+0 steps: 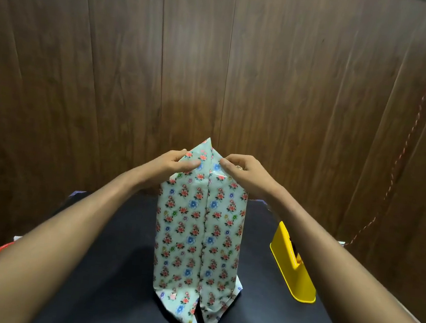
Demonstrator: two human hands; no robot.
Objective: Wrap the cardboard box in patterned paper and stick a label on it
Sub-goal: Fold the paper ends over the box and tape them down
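Far-end fold on wrapped box, long axis running away from the person.
Left hand [177, 164] and right hand [240, 171] pinch the patterned paper [199, 226] at the far end; box lies mid-surface [116, 256], tape dispenser [291, 266] right.

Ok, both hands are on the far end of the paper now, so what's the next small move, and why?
Probably fold the pointed flap down flat onto the end of the box. The left hand and right hand pinch the patterned paper into a peak there, and nothing holds it closed yet. The yellow tape dispenser stands at the right for sealing afterwards.
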